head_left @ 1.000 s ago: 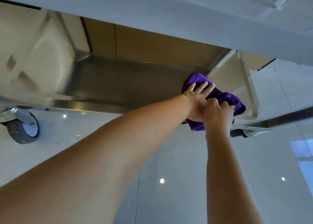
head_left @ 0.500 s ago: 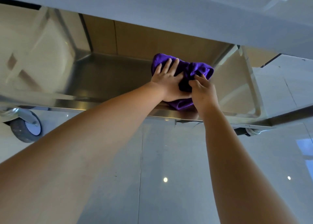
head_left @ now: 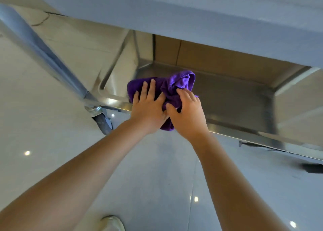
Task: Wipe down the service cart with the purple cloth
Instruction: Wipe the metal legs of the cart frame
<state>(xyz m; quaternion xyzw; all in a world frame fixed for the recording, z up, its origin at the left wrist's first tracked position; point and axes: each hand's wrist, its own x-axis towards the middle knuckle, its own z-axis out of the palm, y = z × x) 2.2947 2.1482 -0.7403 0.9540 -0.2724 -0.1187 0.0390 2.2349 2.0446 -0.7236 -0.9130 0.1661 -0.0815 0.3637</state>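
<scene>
Fingers (head_left: 152, 88) on purple cloth (head_left: 182, 81) at cart rim (head_left: 243, 132)

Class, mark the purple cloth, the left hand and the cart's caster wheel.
purple cloth (head_left: 182, 81), head view, bunched upper fold.
left hand (head_left: 148, 108), head view, back of hand.
caster wheel (head_left: 104, 126), head view, grey tyre.

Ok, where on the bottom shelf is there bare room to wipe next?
The lower shelf is bare from the purple cloth rightward to its right end wall, front lip to back. The left end is crowded: left hand pressing the cloth flat, right hand gripping its bunched part.
</scene>
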